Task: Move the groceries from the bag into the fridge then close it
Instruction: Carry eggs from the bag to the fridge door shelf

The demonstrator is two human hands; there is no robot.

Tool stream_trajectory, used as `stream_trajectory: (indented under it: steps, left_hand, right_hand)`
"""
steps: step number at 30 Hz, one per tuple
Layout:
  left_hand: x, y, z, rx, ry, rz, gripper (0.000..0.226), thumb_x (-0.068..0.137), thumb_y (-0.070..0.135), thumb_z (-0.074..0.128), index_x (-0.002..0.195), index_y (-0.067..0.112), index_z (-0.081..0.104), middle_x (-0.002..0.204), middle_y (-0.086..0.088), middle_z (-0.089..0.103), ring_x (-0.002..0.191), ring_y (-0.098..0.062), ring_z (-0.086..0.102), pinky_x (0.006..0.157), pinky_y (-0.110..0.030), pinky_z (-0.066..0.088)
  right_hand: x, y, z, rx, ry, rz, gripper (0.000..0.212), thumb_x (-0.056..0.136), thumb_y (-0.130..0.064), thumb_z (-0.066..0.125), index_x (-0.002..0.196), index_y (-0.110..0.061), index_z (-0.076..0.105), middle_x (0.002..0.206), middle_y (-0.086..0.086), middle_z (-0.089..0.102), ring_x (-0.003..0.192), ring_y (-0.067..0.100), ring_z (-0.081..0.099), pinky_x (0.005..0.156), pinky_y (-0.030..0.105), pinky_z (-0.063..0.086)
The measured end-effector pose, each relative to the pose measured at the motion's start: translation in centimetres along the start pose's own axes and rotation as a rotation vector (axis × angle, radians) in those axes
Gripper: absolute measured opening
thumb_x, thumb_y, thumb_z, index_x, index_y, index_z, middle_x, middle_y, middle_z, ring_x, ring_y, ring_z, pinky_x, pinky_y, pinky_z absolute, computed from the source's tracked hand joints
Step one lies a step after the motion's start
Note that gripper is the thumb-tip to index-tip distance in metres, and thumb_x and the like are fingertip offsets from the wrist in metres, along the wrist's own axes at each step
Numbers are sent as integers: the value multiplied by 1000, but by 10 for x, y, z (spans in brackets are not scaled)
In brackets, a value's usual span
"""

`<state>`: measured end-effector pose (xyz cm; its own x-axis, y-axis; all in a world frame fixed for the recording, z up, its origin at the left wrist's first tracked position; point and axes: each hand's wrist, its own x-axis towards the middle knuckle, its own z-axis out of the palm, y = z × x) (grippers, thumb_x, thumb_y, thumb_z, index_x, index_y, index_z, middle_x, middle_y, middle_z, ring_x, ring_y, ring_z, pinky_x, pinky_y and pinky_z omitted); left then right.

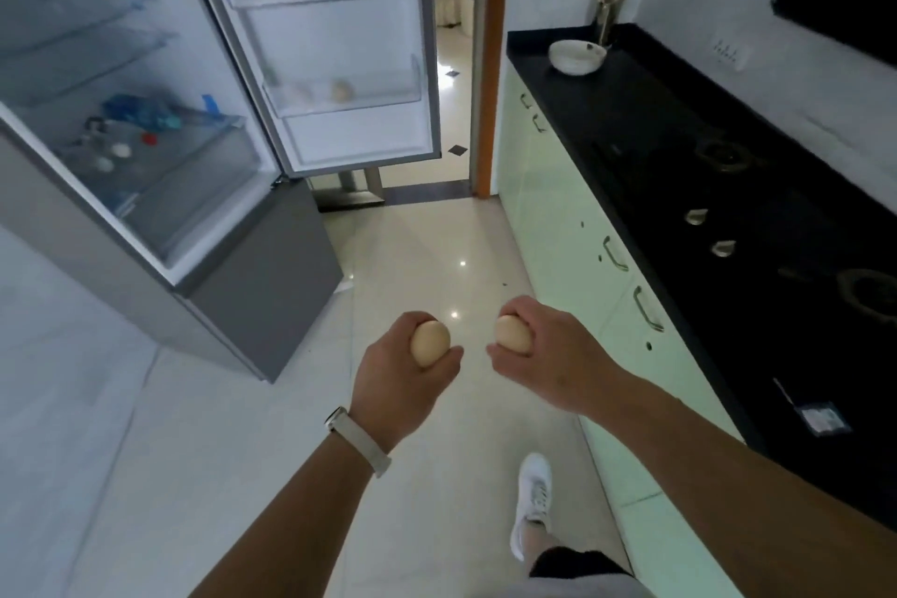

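My left hand [398, 376] is closed around a pale brown egg [429, 342], and my right hand [553, 354] grips a second egg [512, 334]. Both are held out over the floor at centre. The grey fridge [252, 287] stands open at the left, its door [340, 39] swung wide. An egg [340, 90] lies in a door shelf. A blue packet [141, 112] and several small jars [111, 151] rest on a lower glass shelf inside. No bag shows in this view.
A black countertop [679, 151] with a gas hob [723, 155] runs along the right, above pale green cabinets [558, 219]. A white bowl [577, 56] and a utensil holder [606, 15] stand at its far end. A doorway [454, 63] opens beyond the fridge door.
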<state>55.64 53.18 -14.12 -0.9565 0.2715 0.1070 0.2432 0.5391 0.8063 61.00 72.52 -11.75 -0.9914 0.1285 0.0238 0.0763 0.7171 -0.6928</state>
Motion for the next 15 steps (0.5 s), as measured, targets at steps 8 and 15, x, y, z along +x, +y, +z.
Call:
stream_trajectory:
  steps: [8, 15]
  left_hand:
    - [101, 0, 3, 64, 124, -96, 30, 75, 36, 79, 94, 34, 56, 80, 18, 63, 75, 0, 61, 63, -22, 52]
    - [208, 21, 19, 118, 165, -102, 30, 75, 37, 79, 91, 40, 54, 82, 17, 62, 74, -2, 61, 62, -21, 52]
  right_hand:
    - [130, 16, 2, 76, -69, -124, 24, 80, -37, 71, 93, -27, 53, 78, -8, 59, 67, 10, 56, 56, 22, 44]
    - [247, 40, -32, 132, -106, -210, 24, 82, -38, 70, 94, -28, 52, 78, -9, 59, 65, 6, 57, 52, 15, 41]
